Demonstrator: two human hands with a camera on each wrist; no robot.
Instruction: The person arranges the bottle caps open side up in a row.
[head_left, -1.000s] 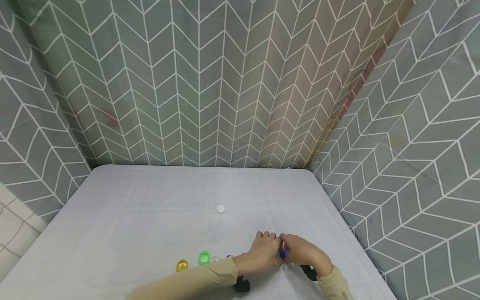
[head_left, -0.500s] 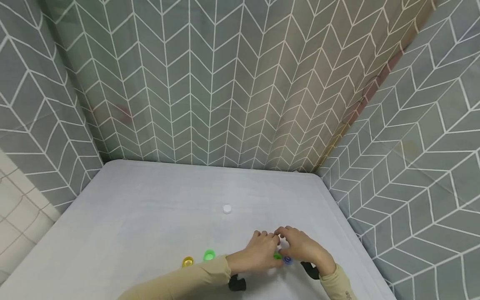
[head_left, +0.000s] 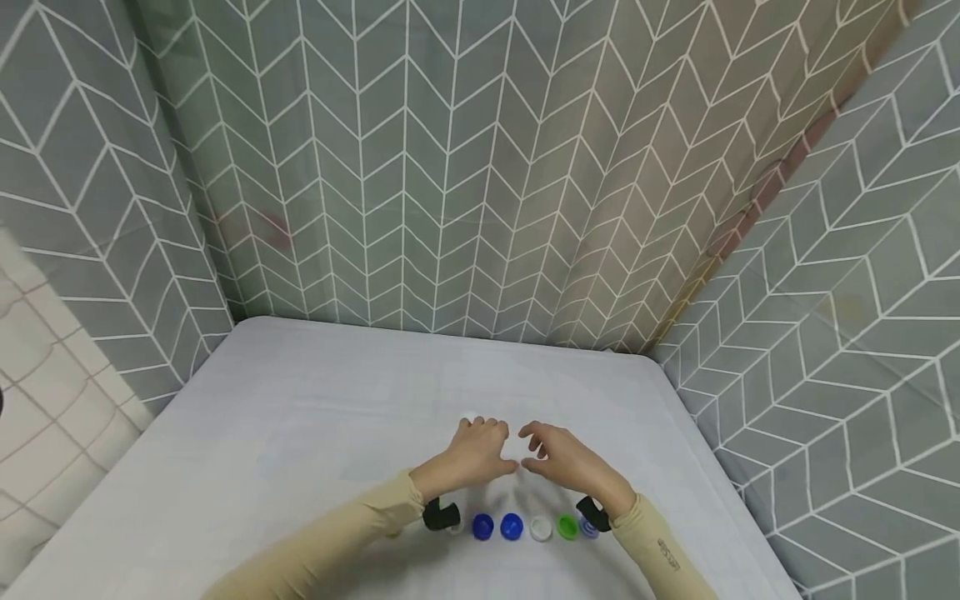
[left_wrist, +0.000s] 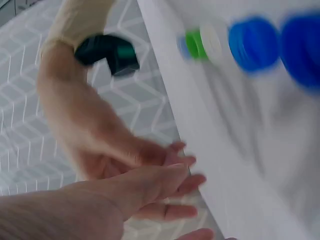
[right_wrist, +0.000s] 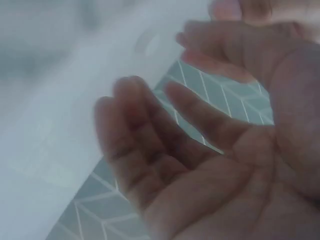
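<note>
Side by side above the white table, my left hand point(head_left: 468, 452) and right hand point(head_left: 567, 457) have their fingertips turned toward each other. Both hold nothing; the fingers are loosely bent. Below them in the head view runs a row of bottle caps: a dark blue cap point(head_left: 483, 527), a second blue cap point(head_left: 512, 527), a white cap point(head_left: 541, 527), a green cap point(head_left: 567, 527) and a pale blue cap point(head_left: 588, 527). The right wrist view shows the palm and spread fingers point(right_wrist: 165, 145). In the left wrist view, the blue cap point(left_wrist: 254, 44) looks blurred.
A white-clothed table point(head_left: 330, 392) fills the lower scene, with a patterned grey curtain point(head_left: 420, 183) behind and another on the right. Black wrist mounts point(head_left: 441, 515) sit under both wrists. Left forearm and sleeve point(head_left: 322, 533) cover the left end of the row.
Both hands have left the right end of the row, moving up and left over the table. The row of caps is uncovered; the yellow and bright green caps at left are now behind the left arm.
</note>
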